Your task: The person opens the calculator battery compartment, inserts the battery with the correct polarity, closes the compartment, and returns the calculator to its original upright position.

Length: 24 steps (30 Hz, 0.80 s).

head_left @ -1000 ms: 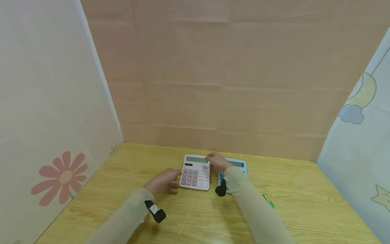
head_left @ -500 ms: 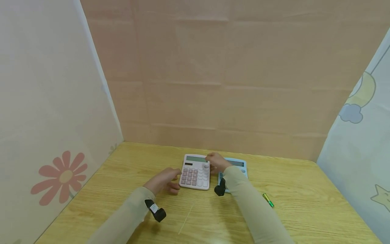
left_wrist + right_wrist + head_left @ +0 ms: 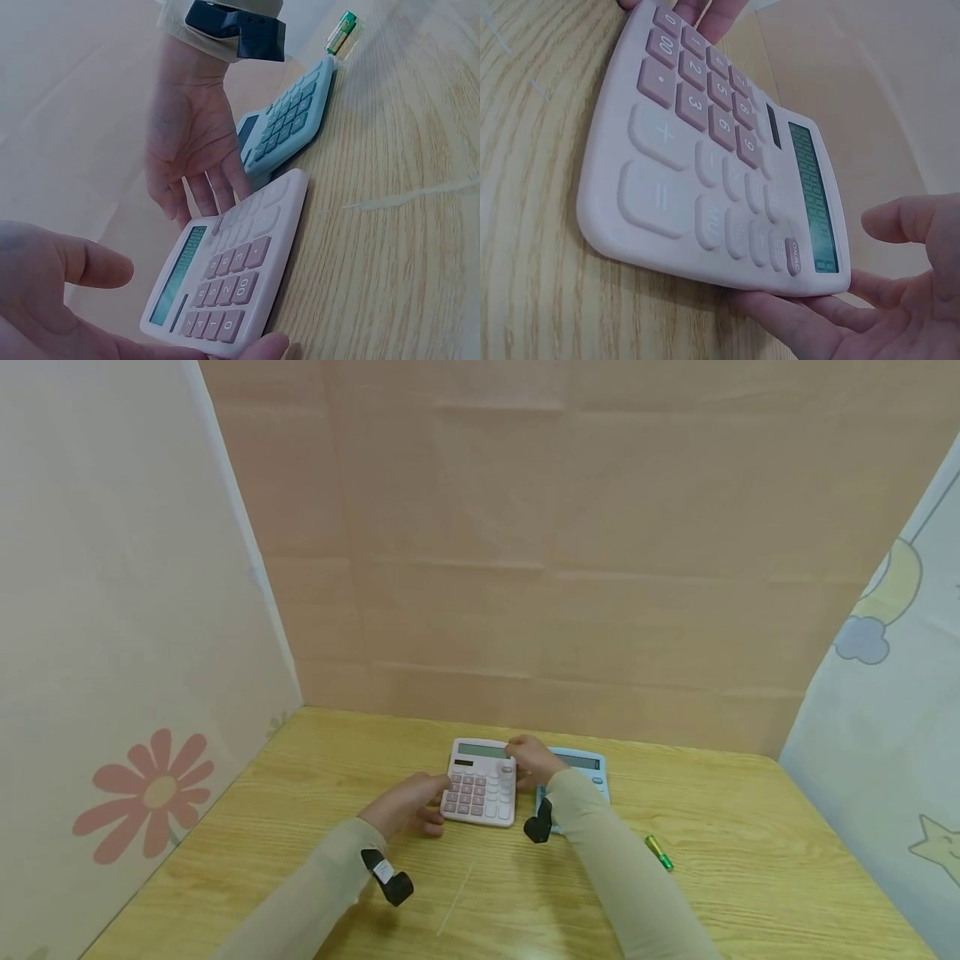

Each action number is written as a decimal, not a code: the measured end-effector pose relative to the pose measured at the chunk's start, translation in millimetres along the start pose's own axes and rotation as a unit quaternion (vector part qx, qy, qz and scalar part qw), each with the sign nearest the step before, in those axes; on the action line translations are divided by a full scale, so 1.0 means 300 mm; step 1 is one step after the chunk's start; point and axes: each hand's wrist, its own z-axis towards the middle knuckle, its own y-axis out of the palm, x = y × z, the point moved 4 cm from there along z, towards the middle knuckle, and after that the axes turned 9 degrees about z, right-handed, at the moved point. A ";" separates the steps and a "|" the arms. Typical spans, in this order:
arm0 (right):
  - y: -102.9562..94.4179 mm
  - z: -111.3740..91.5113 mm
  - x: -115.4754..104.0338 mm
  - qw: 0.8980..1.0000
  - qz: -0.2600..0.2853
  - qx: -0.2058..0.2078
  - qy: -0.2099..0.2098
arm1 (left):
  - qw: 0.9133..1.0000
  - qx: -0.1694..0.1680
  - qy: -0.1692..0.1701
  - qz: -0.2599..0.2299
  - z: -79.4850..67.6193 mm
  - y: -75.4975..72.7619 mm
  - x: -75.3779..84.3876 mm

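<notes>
A pink calculator (image 3: 491, 764) with a green display lies on the wooden table in the head view. My left hand (image 3: 408, 803) is at its left edge, the fingers touching the side and the thumb (image 3: 101, 266) held off it in the left wrist view. Along the opposite edge, the fingers of my right hand (image 3: 534, 758) touch the calculator's side. The right thumb (image 3: 892, 217) stands apart from the display. Just to the right lies a light blue calculator (image 3: 583, 762), partly hidden by my right hand and sleeve in the head view.
A green and gold battery (image 3: 659, 852) lies to the right of my right sleeve. A thin pale mark (image 3: 457, 897) runs across the table (image 3: 750, 860) in front. A brown-papered wall (image 3: 525, 568) stands behind, with printed walls at both sides.
My left hand has shifted very slightly to the right against the pink calculator. Otherwise the hands and both calculators look almost unmoved.
</notes>
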 end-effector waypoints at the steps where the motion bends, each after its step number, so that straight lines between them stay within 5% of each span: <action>1: 0.001 -0.001 0.000 1.000 -0.001 0.001 -0.001 | 1.000 0.001 -0.001 -0.005 0.000 0.001 0.000; 9: -0.001 0.009 0.004 1.000 0.010 0.011 -0.011 | 0.999 0.016 -0.009 -0.032 0.018 0.002 -0.012; 24: -0.041 -0.009 -0.030 0.997 0.048 0.035 -0.044 | 0.996 0.025 0.047 -0.073 0.015 -0.023 -0.004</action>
